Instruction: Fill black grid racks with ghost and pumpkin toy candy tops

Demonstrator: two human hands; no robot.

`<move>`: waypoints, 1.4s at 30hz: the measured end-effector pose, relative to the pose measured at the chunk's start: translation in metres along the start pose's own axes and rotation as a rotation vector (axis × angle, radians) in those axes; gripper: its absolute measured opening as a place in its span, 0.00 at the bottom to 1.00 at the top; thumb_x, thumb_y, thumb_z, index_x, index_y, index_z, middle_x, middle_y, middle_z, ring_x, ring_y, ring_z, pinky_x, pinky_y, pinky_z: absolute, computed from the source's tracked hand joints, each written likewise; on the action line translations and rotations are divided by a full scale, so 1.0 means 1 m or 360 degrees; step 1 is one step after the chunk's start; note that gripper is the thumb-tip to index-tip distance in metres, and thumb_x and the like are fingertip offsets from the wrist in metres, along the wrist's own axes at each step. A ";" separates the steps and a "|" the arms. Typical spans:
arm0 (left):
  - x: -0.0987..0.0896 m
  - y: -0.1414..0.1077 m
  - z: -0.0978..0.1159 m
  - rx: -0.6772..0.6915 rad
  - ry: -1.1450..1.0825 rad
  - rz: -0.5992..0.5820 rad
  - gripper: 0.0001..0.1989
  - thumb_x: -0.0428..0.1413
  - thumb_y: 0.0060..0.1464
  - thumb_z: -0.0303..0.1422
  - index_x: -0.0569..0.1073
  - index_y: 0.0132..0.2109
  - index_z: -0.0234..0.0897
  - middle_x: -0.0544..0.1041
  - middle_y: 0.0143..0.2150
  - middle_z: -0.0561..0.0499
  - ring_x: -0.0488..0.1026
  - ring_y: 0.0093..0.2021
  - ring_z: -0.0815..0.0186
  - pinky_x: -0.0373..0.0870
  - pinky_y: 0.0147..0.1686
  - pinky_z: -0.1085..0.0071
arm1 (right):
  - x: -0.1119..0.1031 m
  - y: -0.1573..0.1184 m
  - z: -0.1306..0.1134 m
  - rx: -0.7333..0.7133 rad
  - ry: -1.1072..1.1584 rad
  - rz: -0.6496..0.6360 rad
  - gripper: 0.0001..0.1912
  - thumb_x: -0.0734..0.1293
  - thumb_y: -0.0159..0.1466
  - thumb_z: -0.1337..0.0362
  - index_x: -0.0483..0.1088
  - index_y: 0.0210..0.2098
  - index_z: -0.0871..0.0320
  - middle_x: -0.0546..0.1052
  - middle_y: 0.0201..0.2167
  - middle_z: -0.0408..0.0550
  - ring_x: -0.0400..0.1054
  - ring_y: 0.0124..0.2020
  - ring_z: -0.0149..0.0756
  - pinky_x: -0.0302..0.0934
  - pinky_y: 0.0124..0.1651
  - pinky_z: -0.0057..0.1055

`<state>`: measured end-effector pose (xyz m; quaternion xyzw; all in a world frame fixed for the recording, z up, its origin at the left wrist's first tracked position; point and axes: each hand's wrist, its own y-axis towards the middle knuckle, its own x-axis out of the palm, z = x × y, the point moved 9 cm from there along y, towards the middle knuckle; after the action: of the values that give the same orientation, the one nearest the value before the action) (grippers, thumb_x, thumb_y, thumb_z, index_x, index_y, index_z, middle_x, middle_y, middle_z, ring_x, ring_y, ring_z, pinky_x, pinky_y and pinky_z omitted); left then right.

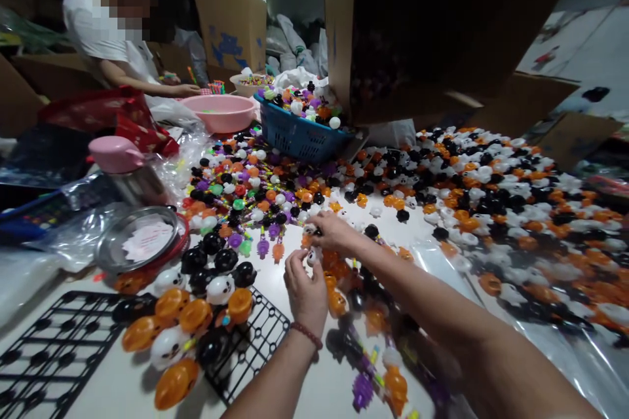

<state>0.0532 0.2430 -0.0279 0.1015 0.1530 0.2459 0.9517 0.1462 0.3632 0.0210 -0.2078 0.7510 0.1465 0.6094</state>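
Note:
My left hand is closed, with a small white plastic piece with a dark-marked face between thumb and fingers. Just above it my right hand reaches in from the right, its fingers curled downward at a small dark-and-white piece that they partly hide. Under my right wrist lie orange plastic pieces. Left of my left hand, black, white and orange ball-shaped pieces stand grouped on a black plastic grid. Purple and orange pieces with coloured sticks lie below my right forearm.
A big pile of black, white and orange pieces covers the right side. Farther back stand a blue basket, a pink basin and a large cardboard box. At left are a metal bowl, a pink-lidded flask and a co-worker.

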 end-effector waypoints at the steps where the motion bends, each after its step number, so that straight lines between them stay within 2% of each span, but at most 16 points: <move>1: 0.002 0.000 -0.001 0.0007 0.0043 -0.0015 0.16 0.52 0.57 0.29 0.66 0.53 0.40 0.70 0.55 0.43 0.66 0.58 0.56 0.63 0.61 0.53 | 0.011 -0.003 -0.007 -0.0036 -0.0039 -0.0055 0.26 0.68 0.63 0.62 0.69 0.60 0.52 0.72 0.46 0.55 0.64 0.47 0.44 0.58 0.50 0.34; 4: 0.013 0.001 -0.001 0.0052 0.0199 -0.0125 0.25 0.51 0.54 0.26 0.62 0.60 0.36 0.67 0.61 0.39 0.62 0.63 0.53 0.58 0.64 0.51 | 0.028 -0.008 -0.015 -0.0057 -0.0104 -0.0051 0.23 0.66 0.65 0.61 0.69 0.60 0.51 0.70 0.42 0.54 0.63 0.43 0.42 0.57 0.47 0.34; 7: 0.020 0.002 0.000 0.0074 0.0297 -0.0215 0.29 0.51 0.53 0.26 0.61 0.63 0.33 0.67 0.61 0.36 0.62 0.63 0.51 0.58 0.64 0.51 | 0.033 -0.009 -0.014 0.0005 0.0046 -0.0047 0.21 0.65 0.66 0.61 0.70 0.58 0.51 0.71 0.42 0.52 0.64 0.41 0.40 0.57 0.43 0.31; 11: 0.024 0.004 -0.001 0.0030 0.0333 -0.0372 0.25 0.51 0.53 0.27 0.66 0.59 0.32 0.73 0.54 0.38 0.65 0.58 0.50 0.61 0.61 0.51 | 0.031 -0.013 -0.008 0.0147 0.0446 -0.0014 0.22 0.68 0.58 0.71 0.74 0.52 0.53 0.74 0.42 0.50 0.66 0.44 0.40 0.57 0.45 0.30; 14: 0.023 0.007 0.000 0.0037 0.0304 -0.0426 0.20 0.52 0.52 0.27 0.71 0.53 0.35 0.75 0.48 0.41 0.67 0.54 0.50 0.64 0.58 0.51 | 0.027 -0.022 0.003 0.0288 0.0717 0.0107 0.17 0.69 0.54 0.73 0.76 0.43 0.57 0.76 0.36 0.47 0.68 0.39 0.37 0.59 0.44 0.29; 16: 0.022 0.009 -0.002 0.0029 0.0273 -0.0427 0.19 0.54 0.51 0.29 0.72 0.51 0.36 0.75 0.46 0.41 0.68 0.52 0.50 0.65 0.57 0.51 | 0.021 -0.032 0.015 0.0407 0.0914 0.0240 0.10 0.69 0.55 0.70 0.75 0.38 0.58 0.76 0.32 0.45 0.68 0.35 0.36 0.60 0.41 0.30; 18: 0.021 0.011 -0.005 0.0005 0.0228 -0.0405 0.18 0.56 0.50 0.31 0.73 0.50 0.35 0.74 0.45 0.41 0.69 0.52 0.50 0.64 0.57 0.50 | 0.011 -0.045 0.028 0.0525 0.1143 0.0441 0.09 0.66 0.60 0.63 0.73 0.39 0.58 0.76 0.31 0.43 0.68 0.34 0.35 0.61 0.41 0.30; 22: 0.015 0.013 -0.005 -0.0037 0.0039 -0.0296 0.15 0.56 0.53 0.34 0.74 0.49 0.36 0.72 0.48 0.42 0.70 0.52 0.53 0.64 0.58 0.53 | -0.019 -0.081 0.047 0.0652 0.1536 0.0875 0.20 0.59 0.65 0.49 0.69 0.44 0.58 0.78 0.38 0.47 0.70 0.41 0.36 0.62 0.48 0.35; 24: 0.007 0.014 0.002 -0.0041 -0.0115 -0.0203 0.15 0.54 0.57 0.37 0.73 0.51 0.39 0.71 0.51 0.43 0.70 0.52 0.57 0.66 0.57 0.58 | -0.035 -0.105 0.049 0.0659 0.1711 0.1038 0.23 0.61 0.62 0.44 0.68 0.43 0.57 0.77 0.38 0.47 0.70 0.44 0.37 0.61 0.51 0.36; 26: -0.003 0.016 0.011 -0.0032 -0.0293 -0.0099 0.15 0.54 0.59 0.38 0.71 0.52 0.41 0.69 0.54 0.44 0.69 0.54 0.60 0.65 0.57 0.62 | -0.046 -0.134 0.045 0.0627 0.2004 0.1170 0.24 0.67 0.57 0.43 0.68 0.42 0.56 0.76 0.36 0.45 0.69 0.41 0.36 0.62 0.48 0.34; 29: -0.013 0.021 0.023 -0.0069 -0.0585 0.0008 0.13 0.54 0.61 0.38 0.71 0.51 0.41 0.69 0.54 0.45 0.69 0.55 0.63 0.67 0.55 0.67 | -0.048 -0.187 0.025 0.0619 0.2369 0.1201 0.27 0.72 0.55 0.48 0.67 0.49 0.54 0.73 0.30 0.39 0.66 0.30 0.31 0.63 0.38 0.30; 31: -0.014 0.025 0.028 -0.0162 -0.0784 0.0029 0.12 0.53 0.61 0.39 0.70 0.49 0.40 0.70 0.52 0.46 0.71 0.51 0.65 0.71 0.48 0.69 | -0.042 -0.226 0.003 0.0699 0.2302 0.1121 0.29 0.71 0.59 0.50 0.65 0.56 0.52 0.70 0.26 0.37 0.61 0.25 0.30 0.60 0.31 0.28; 33: -0.010 0.029 0.032 -0.0288 -0.0967 0.0017 0.11 0.52 0.62 0.39 0.69 0.47 0.39 0.72 0.49 0.47 0.73 0.45 0.68 0.72 0.42 0.72 | -0.028 -0.259 -0.028 0.0751 0.2155 0.0981 0.29 0.68 0.62 0.50 0.65 0.60 0.52 0.67 0.24 0.37 0.59 0.23 0.30 0.57 0.27 0.27; 36: -0.004 0.029 0.040 -0.0481 -0.1181 -0.0069 0.10 0.54 0.61 0.38 0.68 0.45 0.38 0.74 0.43 0.50 0.75 0.38 0.72 0.71 0.38 0.75 | 0.003 -0.290 -0.083 0.0699 0.1841 0.0742 0.25 0.65 0.66 0.52 0.67 0.60 0.53 0.73 0.28 0.42 0.66 0.29 0.34 0.63 0.34 0.31; 39: -0.006 0.017 0.049 -0.0652 -0.1306 -0.0217 0.12 0.57 0.58 0.39 0.68 0.42 0.37 0.74 0.35 0.53 0.74 0.31 0.74 0.68 0.32 0.78 | 0.036 -0.298 -0.132 0.0461 0.1461 0.0582 0.22 0.62 0.68 0.56 0.68 0.60 0.54 0.79 0.43 0.50 0.72 0.42 0.40 0.66 0.49 0.37; 42: -0.019 -0.010 0.052 -0.0789 -0.1347 -0.0399 0.16 0.60 0.56 0.44 0.68 0.39 0.35 0.75 0.31 0.53 0.72 0.27 0.74 0.64 0.26 0.79 | 0.058 -0.295 -0.151 0.0188 0.1159 0.0546 0.22 0.58 0.70 0.60 0.66 0.62 0.55 0.76 0.53 0.55 0.71 0.51 0.44 0.64 0.56 0.40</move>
<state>0.0592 0.2190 0.0230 -0.0559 -0.2983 0.0960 0.9480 0.1520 0.0274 0.0066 -0.0825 0.9486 0.1195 0.2813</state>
